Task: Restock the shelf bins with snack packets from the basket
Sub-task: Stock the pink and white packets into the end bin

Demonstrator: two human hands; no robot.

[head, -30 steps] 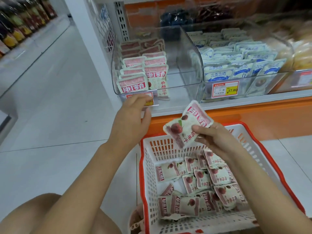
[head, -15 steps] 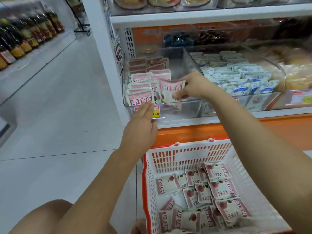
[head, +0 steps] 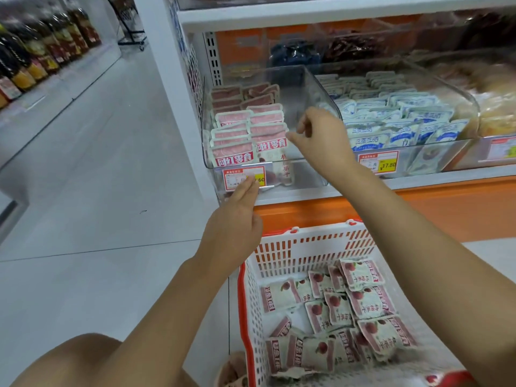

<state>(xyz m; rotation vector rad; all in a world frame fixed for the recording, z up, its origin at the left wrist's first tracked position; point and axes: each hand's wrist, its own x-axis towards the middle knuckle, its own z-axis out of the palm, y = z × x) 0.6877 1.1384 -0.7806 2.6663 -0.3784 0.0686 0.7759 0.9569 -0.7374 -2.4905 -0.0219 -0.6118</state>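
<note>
Inside the clear plastic shelf bin (head: pixel 304 174), the right hand (head: pixel 321 138) hovers with its fingers loosely bent, gripping nothing. Just left of its fingertips (head: pixel 293 138) stand the pink-and-white snack packets (head: pixel 233 156) in upright rows. The left hand (head: pixel 234 227) has straight fingers, their tips touching the red-and-yellow price tag (head: pixel 243 177) on the bin's front. Below both hands, loose snack packets (head: pixel 368 303) lie in the red-and-white slotted plastic basket (head: pixel 307 247).

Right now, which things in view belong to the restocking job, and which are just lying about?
Job: basket, red packets, left bin, left hand, right hand.
Lying about: blue packets, price tags, bottles.
</note>
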